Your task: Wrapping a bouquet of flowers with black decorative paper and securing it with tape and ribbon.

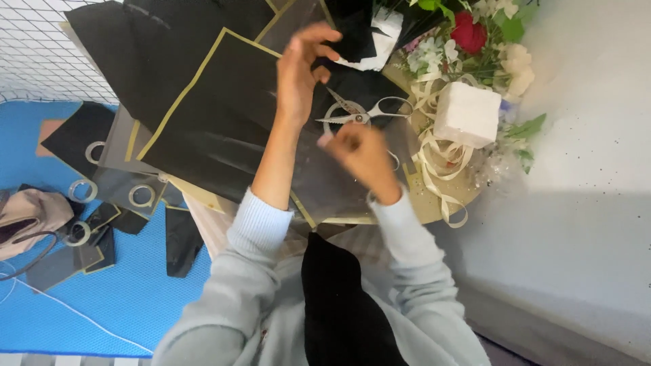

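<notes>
Left hand [302,71] lifted, fingers loosely spread and empty, right hand [363,152] pinching the clear film [325,183] over the black sheets [217,115]; the open scissors [359,112] between them could snag the film.

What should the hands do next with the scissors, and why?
Probably the right hand should pick up the scissors. They lie untouched on the black wrapping sheet, just beyond that hand, while the left hand is raised above the sheet with its fingers spread.
</notes>
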